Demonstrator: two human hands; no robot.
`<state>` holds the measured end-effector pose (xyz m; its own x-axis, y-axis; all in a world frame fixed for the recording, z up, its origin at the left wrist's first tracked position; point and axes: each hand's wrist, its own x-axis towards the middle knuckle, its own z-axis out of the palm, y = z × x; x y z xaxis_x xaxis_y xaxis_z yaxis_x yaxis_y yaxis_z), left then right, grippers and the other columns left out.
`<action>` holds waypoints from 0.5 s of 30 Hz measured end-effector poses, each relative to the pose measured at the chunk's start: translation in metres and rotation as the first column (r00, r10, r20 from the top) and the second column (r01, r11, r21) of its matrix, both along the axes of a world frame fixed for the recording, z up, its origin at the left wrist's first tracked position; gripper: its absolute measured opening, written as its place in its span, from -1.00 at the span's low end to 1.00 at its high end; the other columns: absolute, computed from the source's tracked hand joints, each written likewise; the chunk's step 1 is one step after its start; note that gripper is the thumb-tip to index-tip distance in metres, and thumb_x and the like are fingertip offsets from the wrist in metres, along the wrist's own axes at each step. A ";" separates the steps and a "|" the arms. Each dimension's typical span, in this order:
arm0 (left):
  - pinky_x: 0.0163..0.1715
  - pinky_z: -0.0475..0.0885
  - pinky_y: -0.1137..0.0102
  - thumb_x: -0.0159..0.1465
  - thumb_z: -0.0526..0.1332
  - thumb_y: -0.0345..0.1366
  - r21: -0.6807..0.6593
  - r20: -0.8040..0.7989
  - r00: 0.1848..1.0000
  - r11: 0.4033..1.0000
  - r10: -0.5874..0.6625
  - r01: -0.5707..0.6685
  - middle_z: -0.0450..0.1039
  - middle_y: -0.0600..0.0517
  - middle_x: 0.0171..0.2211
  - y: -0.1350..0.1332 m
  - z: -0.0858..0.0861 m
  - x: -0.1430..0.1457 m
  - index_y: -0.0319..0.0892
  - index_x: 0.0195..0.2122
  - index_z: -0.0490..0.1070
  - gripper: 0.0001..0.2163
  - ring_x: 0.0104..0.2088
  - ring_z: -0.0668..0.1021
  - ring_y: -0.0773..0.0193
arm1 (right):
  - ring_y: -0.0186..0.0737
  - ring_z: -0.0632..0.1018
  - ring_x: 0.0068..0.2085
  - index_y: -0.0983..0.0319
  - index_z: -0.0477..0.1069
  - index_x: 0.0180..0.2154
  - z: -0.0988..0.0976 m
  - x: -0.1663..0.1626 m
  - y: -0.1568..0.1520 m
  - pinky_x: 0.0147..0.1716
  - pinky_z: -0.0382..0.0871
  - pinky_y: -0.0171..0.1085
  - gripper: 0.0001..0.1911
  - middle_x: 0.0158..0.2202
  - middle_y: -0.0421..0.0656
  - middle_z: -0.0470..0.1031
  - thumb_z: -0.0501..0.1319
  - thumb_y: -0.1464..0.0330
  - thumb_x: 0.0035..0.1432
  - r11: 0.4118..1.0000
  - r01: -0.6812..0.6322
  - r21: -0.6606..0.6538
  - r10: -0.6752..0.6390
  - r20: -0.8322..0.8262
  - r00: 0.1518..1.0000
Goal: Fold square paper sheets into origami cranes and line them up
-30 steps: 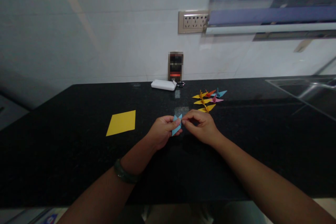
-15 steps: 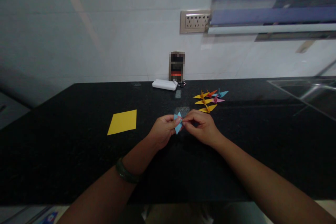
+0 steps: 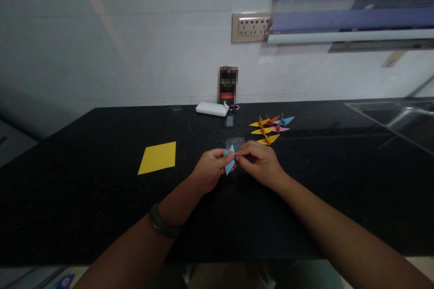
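Between my two hands, above the black counter, is a light blue origami crane with its pointed wings up and down. My left hand grips its middle, thumb laid over the paper. The fingertips of my right hand are pinched together at the crane's right side, on a small part that the fingers mostly hide. Behind my right hand stand several finished paper cranes: yellow cranes, an orange crane, a pink crane and a blue crane.
A yellow paper sheet lies flat left of my hands on the black counter. At the wall are a white power bank and a blurred-out upright phone-like object. A sink edge is at the right.
The blue crane has turned slightly in my fingers, its wings now closer together and its lower tip a little lower. Both hands stay in nearly the same place.
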<state>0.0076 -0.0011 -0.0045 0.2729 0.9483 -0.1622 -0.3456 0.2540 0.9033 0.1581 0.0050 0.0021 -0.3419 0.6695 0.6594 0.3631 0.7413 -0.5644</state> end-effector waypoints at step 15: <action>-0.50 0.37 0.46 -0.06 0.32 -0.22 -0.002 -0.111 0.994 1.000 0.001 -0.002 0.33 0.12 -0.58 -0.001 -0.001 -0.004 -0.26 -0.48 0.38 -0.78 -0.58 0.42 0.45 | -0.39 0.37 -0.56 0.27 0.39 -0.39 -0.008 -0.003 0.006 -0.61 0.25 -0.39 -0.80 -0.54 -0.22 0.36 0.10 0.27 0.06 0.892 0.102 -0.440 -0.186 -0.150 0.971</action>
<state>0.0034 -0.0021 -0.0054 0.2516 0.9483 -0.1936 -0.2438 0.2557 0.9355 0.1551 0.0105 -0.0060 -0.1210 0.9324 0.3405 0.3067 0.3613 -0.8806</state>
